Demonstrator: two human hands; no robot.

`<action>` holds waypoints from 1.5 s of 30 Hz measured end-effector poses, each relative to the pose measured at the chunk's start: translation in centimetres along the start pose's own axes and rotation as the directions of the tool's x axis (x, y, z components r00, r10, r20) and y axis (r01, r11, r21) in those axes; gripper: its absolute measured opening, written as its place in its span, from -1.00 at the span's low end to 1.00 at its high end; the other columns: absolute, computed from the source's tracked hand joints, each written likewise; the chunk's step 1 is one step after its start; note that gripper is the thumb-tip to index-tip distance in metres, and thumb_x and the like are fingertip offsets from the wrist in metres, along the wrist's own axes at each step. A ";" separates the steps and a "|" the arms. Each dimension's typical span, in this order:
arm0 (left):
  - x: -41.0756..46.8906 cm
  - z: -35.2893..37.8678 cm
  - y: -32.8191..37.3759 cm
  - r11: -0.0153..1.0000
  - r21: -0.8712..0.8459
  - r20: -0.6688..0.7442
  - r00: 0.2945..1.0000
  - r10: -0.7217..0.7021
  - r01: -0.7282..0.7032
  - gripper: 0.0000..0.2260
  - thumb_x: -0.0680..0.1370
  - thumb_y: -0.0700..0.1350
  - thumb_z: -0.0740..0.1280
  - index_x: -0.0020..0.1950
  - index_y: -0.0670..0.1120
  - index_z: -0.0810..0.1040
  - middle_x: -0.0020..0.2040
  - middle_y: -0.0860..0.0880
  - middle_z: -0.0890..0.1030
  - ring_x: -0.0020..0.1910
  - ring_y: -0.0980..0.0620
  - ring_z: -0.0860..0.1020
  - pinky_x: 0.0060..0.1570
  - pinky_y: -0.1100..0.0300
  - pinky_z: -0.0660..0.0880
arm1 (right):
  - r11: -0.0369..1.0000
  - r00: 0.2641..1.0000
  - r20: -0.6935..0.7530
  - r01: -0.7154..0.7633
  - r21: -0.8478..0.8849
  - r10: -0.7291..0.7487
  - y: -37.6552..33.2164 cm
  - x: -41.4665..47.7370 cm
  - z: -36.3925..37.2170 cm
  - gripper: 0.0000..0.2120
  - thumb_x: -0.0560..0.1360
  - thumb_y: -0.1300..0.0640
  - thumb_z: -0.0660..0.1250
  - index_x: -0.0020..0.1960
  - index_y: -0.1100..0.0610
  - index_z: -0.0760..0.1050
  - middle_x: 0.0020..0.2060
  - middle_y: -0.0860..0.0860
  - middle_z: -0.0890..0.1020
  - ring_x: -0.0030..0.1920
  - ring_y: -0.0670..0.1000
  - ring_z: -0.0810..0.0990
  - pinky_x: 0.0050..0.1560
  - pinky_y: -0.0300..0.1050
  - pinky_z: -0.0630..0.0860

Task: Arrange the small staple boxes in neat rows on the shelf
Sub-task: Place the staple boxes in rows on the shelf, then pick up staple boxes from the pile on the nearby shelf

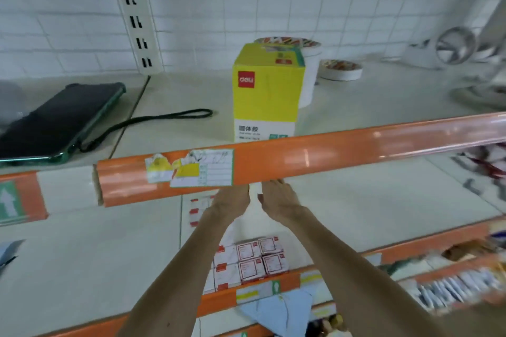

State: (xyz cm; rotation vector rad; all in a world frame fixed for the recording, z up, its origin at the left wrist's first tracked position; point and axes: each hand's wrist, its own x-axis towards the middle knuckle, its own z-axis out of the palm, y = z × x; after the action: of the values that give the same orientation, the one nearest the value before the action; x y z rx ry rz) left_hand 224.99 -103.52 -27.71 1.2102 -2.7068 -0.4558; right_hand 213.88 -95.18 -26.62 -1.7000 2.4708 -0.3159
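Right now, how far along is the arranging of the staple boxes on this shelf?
Done: a block of staple boxes sits in tidy rows at the front of the shelf. In hand: the left hand and right hand reach deeper in, close together; the orange rail hides their fingers, so any grip is unclear. Left: the boxes farther back, beside the left wrist, probably need lining up.

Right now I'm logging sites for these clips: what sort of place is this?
Probably a stationery shop: shelves edged with an orange price rail carrying paper labels, stacked staple boxes, and a yellow glue carton.
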 end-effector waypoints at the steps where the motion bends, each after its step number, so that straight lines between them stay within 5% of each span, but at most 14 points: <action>1: 0.2 1.1 2.1 0.997 -0.017 -0.010 0.997 0.076 -0.076 -0.74 0.65 -0.21 0.09 0.30 -0.09 0.44 0.21 -0.11 0.51 0.14 -0.07 0.50 0.20 0.06 0.43 | 0.999 1.000 0.000 -0.024 -0.028 0.024 1.4 -1.2 -0.1 -0.57 0.60 0.10 0.22 0.42 0.18 0.25 0.36 0.12 0.42 0.37 0.16 0.36 0.29 0.05 0.36; 3: -0.3 3.2 6.7 0.986 -0.031 0.017 0.986 0.163 -0.163 -0.65 0.66 -0.16 0.08 0.46 -0.15 0.32 0.40 -0.12 0.42 0.37 -0.11 0.38 0.35 0.02 0.32 | 0.993 0.994 0.037 -0.100 -0.069 0.102 5.0 -4.3 -0.4 -0.51 0.60 0.08 0.24 0.46 0.20 0.20 0.40 0.13 0.37 0.41 0.16 0.31 0.32 0.05 0.34; 7: 0.1 6.2 16.5 0.942 0.015 0.033 0.941 0.336 -0.336 -0.62 0.67 -0.11 0.09 0.47 -0.16 0.30 0.43 -0.13 0.39 0.42 -0.10 0.33 0.40 0.06 0.24 | 0.948 0.949 -0.033 -0.314 -0.047 0.313 15.0 -10.8 -3.9 -0.53 0.60 0.05 0.23 0.43 0.21 0.23 0.37 0.15 0.38 0.38 0.17 0.33 0.29 0.05 0.35; 15: -3.5 12.0 42.0 0.754 0.055 0.185 0.749 0.637 -0.655 -0.58 0.65 0.00 0.12 0.44 -0.17 0.29 0.43 -0.15 0.36 0.44 -0.08 0.28 0.41 0.01 0.20 | 0.718 0.680 -0.267 -0.692 0.072 0.682 35.4 -30.2 -11.1 -0.60 0.58 -0.01 0.21 0.32 0.18 0.33 0.29 0.17 0.46 0.35 0.18 0.36 0.30 0.09 0.36; 24: -12.4 19.2 66.4 0.654 -0.040 0.383 0.593 0.709 -0.756 -0.41 0.67 0.13 -0.09 0.59 -0.15 -0.18 0.59 -0.07 -0.19 0.56 -0.01 -0.22 0.51 -0.09 -0.23 | 0.533 0.500 -0.249 -0.843 0.081 0.829 51.9 -48.4 -15.0 -0.37 0.64 -0.17 -0.07 0.58 0.16 -0.05 0.58 0.07 0.00 0.58 0.08 -0.11 0.54 0.09 -0.09; 38: -5.7 25.4 83.0 0.647 0.000 0.425 0.586 0.690 -0.763 -0.42 0.67 0.09 -0.07 0.58 -0.18 -0.17 0.59 -0.12 -0.19 0.56 -0.04 -0.23 0.51 -0.14 -0.20 | 0.605 0.586 -0.225 -0.796 0.022 0.778 70.0 -46.8 -17.7 -0.37 0.65 -0.14 -0.04 0.59 0.18 -0.08 0.58 0.09 -0.04 0.58 0.09 -0.09 0.55 0.07 -0.09; 45: 3.6 28.5 92.3 0.711 -0.047 0.443 0.623 0.645 -0.702 -0.40 0.67 0.12 -0.06 0.58 -0.17 -0.18 0.59 -0.10 -0.19 0.56 -0.06 -0.23 0.51 -0.13 -0.24 | 0.638 0.628 -0.195 -0.770 -0.018 0.753 83.1 -42.2 -23.0 -0.42 0.64 -0.10 0.04 0.55 0.17 0.03 0.55 0.09 0.14 0.56 0.12 0.05 0.54 0.09 0.02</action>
State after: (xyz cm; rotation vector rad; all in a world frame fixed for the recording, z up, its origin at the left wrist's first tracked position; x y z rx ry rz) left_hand 150.62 -41.92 -24.16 -0.0144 -3.3151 -0.4688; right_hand 148.60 -24.83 -25.05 -0.4870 3.0874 -0.2345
